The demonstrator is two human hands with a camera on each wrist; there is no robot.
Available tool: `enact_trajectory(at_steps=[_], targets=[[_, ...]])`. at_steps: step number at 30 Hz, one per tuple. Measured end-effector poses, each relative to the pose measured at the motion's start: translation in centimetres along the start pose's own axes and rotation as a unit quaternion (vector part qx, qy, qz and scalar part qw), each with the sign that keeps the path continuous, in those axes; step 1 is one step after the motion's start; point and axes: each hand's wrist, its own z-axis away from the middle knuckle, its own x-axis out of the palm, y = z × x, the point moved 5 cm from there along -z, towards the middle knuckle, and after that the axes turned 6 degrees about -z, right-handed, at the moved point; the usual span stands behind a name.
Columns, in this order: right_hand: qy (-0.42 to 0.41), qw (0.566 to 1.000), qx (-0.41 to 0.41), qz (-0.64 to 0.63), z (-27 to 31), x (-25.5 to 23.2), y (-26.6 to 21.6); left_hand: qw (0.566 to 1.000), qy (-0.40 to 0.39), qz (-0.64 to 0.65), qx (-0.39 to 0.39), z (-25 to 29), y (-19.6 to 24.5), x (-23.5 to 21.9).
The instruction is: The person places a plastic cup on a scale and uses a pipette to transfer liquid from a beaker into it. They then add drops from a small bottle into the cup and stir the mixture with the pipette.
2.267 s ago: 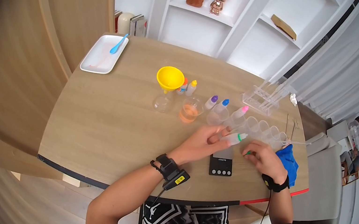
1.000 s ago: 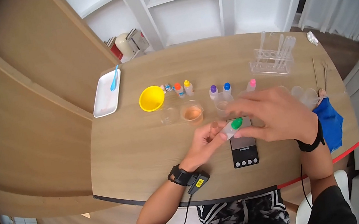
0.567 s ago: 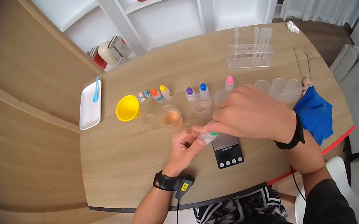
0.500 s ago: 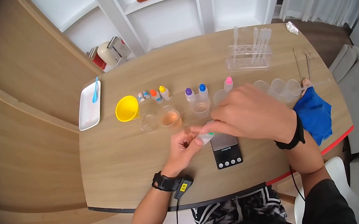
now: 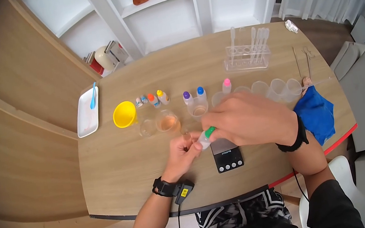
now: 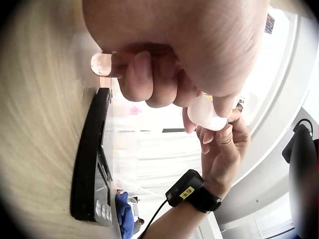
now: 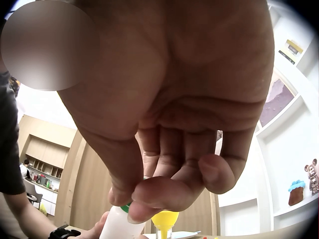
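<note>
My left hand holds a small white dropper bottle tilted, between thumb and forefinger. Its other fingers curl round a clear tube with a rounded end, probably a test tube, mostly hidden by the hand. My right hand pinches the bottle's green cap, which sits on the bottle's top; in the right wrist view, thumb and fingertips cover most of it. Both hands are above the table, by the far end of a black digital scale. A cup with orange liquid stands beyond the left hand.
A yellow funnel and capped dropper bottles stand behind the hands. Several clear cups line up to the right, before a test-tube rack. A blue cloth lies right; a white tray sits far left.
The green cap, earlier in the right hand apart from the bottle's bare nozzle, is now on the bottle. The right hand has come over to the left hand. The head view has turned.
</note>
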Motion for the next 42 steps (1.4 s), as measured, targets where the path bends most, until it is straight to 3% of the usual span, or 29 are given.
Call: enact_trajectory(at_steps=[4,10,13,16,19,22,25,31,34,42], targets=[[0.067,0.995,-0.046,-0.063,0.0,-0.1,-0.3,0.999,0.027,0.030,0.014,-0.1,0.4,0.5],[0.026,0.997,-0.041,-0.053,0.0,0.3,0.3,0.999,0.017,0.028,0.029,-0.2,0.7,0.7],[0.094,0.990,0.000,-0.108,0.5,-1.8,1.5,0.998,0.008,0.043,0.047,-0.4,1.3,1.2],[0.231,0.968,0.066,-0.073,0.6,-4.8,3.7,0.996,-0.019,0.056,0.072,-0.7,1.7,1.2],[0.330,0.942,0.059,0.002,0.2,-4.1,6.1,0.994,-0.040,0.075,0.064,-0.8,1.9,1.4],[0.297,0.950,0.034,0.089,-0.6,-1.9,8.1,0.992,-0.057,0.097,0.053,-0.6,1.7,1.3],[0.207,0.965,0.064,0.149,-1.0,0.4,9.1,0.994,-0.047,0.089,0.048,-0.6,1.6,1.1],[0.109,0.971,0.092,0.191,-1.5,3.2,10.3,0.995,-0.044,0.078,0.032,-0.5,1.4,1.1],[0.166,0.964,0.054,0.202,-1.2,4.0,10.8,0.996,-0.043,0.075,0.033,-0.7,1.4,1.2],[0.158,0.964,0.050,0.206,-1.1,4.2,10.8,0.997,-0.032,0.065,0.035,-0.7,1.9,1.4]])
